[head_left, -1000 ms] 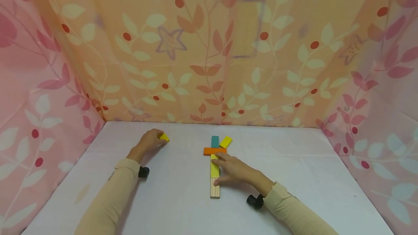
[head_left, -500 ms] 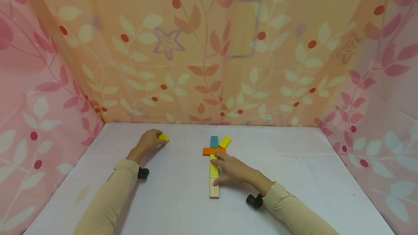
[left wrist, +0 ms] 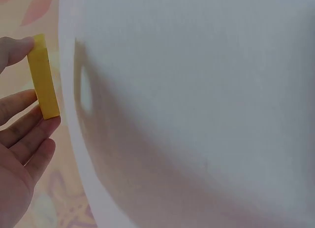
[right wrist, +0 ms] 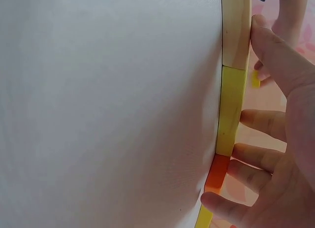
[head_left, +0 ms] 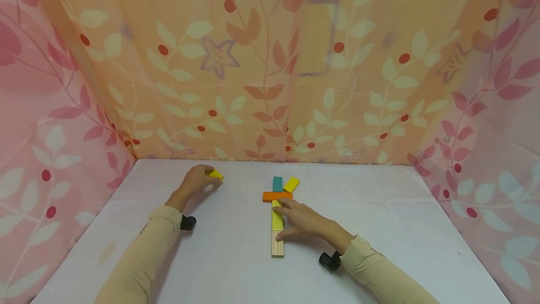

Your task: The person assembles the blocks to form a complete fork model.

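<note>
In the head view my left hand [head_left: 197,181] holds a small yellow block [head_left: 216,175] at the back left. The left wrist view shows that block pinched lengthwise between thumb and fingertips, its shadow falling on the cloth. My right hand [head_left: 307,220] rests with spread, extended fingers along a row of blocks. Its thumb touches a plain wooden block [head_left: 277,249] at the near end. Fingertips lie on a longer yellow block [right wrist: 230,110] and at the orange block [head_left: 269,196] set crosswise beyond it. A teal block [head_left: 277,183] stands behind the orange one.
A second small yellow block [head_left: 291,184] lies slanted beside the teal one, by the orange block's right end. White cloth covers the table [head_left: 236,266]. Floral curtains [head_left: 190,83] rise along the back and both sides.
My left hand has shifted slightly right and up in the head view, carrying the yellow block. The right hand and the row of blocks hold still.
</note>
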Demonstrator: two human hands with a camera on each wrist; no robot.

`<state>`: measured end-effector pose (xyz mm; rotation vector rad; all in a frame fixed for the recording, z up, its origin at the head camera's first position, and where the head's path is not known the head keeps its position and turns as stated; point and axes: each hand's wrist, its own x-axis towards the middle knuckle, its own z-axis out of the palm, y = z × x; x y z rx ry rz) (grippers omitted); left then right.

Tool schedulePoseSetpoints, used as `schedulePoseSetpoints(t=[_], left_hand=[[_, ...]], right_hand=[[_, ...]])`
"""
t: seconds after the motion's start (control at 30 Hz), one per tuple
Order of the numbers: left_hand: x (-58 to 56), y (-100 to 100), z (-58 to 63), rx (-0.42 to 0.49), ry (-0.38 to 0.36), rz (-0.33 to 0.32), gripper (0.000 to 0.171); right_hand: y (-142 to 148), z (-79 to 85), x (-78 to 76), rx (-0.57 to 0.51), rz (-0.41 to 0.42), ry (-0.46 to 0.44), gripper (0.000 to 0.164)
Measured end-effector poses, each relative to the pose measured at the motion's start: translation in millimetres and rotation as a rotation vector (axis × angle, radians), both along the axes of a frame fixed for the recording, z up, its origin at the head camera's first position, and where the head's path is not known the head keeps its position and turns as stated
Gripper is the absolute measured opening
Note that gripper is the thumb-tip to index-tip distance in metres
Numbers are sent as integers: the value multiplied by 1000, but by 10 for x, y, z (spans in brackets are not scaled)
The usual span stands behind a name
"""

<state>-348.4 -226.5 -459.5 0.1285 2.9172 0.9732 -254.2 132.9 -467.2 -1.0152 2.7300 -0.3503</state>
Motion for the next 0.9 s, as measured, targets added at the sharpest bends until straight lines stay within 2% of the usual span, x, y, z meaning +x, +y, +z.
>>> schedulePoseSetpoints(t=[0.3,0.57,0.9], left_hand=[[-6,161,38,28,-1,-13,57],[-14,325,53,45,85,-11,56],[-33,558,91,70,98,-36,57]], right_hand=[[-5,-14,-15,10,6,0,89],[-2,0,-8,11,-3,6,85],[-10,-12,-14,11,2,0,88]])
